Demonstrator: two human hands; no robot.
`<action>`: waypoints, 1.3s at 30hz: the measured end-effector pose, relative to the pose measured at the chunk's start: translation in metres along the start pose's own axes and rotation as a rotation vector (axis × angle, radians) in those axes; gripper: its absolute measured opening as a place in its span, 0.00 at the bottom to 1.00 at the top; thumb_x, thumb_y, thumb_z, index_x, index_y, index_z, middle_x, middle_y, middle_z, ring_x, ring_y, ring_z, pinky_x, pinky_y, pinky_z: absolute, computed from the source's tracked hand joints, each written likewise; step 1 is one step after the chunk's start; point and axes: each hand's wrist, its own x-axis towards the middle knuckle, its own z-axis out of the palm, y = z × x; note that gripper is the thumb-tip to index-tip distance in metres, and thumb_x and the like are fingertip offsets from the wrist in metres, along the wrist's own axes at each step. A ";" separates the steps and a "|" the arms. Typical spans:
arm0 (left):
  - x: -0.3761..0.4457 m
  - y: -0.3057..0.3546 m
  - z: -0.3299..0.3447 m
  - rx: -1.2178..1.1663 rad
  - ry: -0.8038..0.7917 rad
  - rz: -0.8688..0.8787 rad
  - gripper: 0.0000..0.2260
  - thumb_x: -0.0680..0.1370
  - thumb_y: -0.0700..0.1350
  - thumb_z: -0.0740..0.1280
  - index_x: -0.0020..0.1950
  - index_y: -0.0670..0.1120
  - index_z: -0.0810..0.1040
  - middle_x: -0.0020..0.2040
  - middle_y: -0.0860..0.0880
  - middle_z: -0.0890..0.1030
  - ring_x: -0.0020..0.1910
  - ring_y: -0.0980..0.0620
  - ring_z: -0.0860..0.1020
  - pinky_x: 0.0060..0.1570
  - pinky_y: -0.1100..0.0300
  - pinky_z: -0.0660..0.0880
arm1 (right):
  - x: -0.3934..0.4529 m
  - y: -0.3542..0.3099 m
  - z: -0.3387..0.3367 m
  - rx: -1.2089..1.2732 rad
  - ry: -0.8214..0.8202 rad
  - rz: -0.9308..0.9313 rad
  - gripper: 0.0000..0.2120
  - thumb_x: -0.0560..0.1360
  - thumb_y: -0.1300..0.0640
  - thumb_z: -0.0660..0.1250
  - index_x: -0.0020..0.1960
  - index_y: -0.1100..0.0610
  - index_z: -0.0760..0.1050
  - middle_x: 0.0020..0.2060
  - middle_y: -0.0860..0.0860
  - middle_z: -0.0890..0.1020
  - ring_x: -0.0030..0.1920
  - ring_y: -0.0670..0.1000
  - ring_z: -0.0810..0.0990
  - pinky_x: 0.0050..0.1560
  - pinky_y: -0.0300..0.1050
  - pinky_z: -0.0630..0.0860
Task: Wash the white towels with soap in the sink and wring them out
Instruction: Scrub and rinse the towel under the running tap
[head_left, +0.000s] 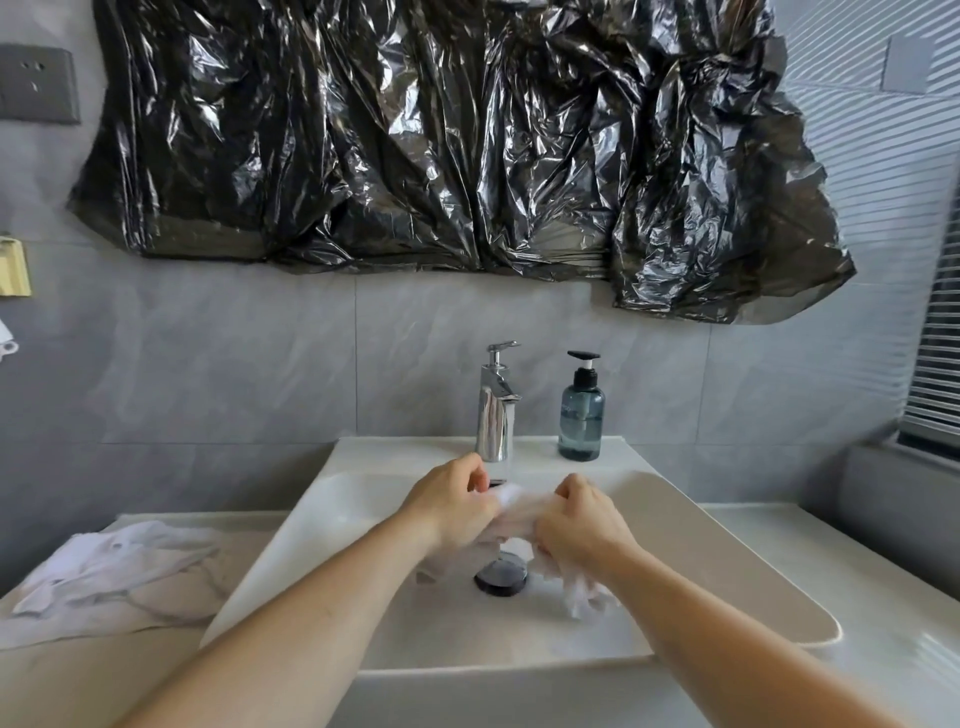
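- Head view: I see my left hand (457, 506) and right hand (582, 525) at centre frame, both over the sink (727, 561), just below the tap (496, 410).
- Both hands are clenched around one bunched wet towel (511, 512), fingers curled into it; a loose end hangs down at lower right of the right hand.
- The towel sits above the drain (500, 574), in the basin.
- More white towels (119, 566) lie heaped on the counter (857, 597) at lower left of the frame, apart from the hands.
- Soap bottle (582, 410) stands upright just right of the tap, untouched.
- Black plastic sheet (441, 140) covers the wall at the top.
- Step, I judge: scrubbing or rinsing this towel; can't tell whether water runs.
- Next calls for twisting hands in opposite ways to wring, keeping the drips inside the basin.
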 end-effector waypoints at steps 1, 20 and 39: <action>-0.001 -0.001 0.000 0.047 -0.018 0.004 0.21 0.58 0.63 0.62 0.44 0.52 0.71 0.44 0.52 0.78 0.42 0.48 0.73 0.39 0.53 0.69 | 0.000 0.001 0.001 -0.060 -0.040 0.008 0.12 0.66 0.55 0.63 0.49 0.51 0.69 0.51 0.49 0.78 0.54 0.55 0.78 0.59 0.55 0.77; -0.012 -0.017 -0.016 0.434 0.135 0.087 0.06 0.73 0.49 0.64 0.49 0.56 0.77 0.53 0.59 0.76 0.54 0.50 0.75 0.48 0.57 0.71 | 0.015 0.004 0.003 0.120 0.281 -0.394 0.09 0.79 0.58 0.66 0.52 0.45 0.81 0.41 0.41 0.78 0.42 0.43 0.75 0.41 0.37 0.70; 0.023 -0.012 0.004 0.204 0.404 0.634 0.08 0.67 0.39 0.54 0.42 0.50 0.66 0.42 0.59 0.69 0.48 0.56 0.67 0.45 0.60 0.66 | 0.028 -0.024 -0.020 0.307 -0.104 -0.034 0.07 0.77 0.52 0.61 0.44 0.52 0.75 0.41 0.50 0.75 0.38 0.50 0.75 0.37 0.44 0.75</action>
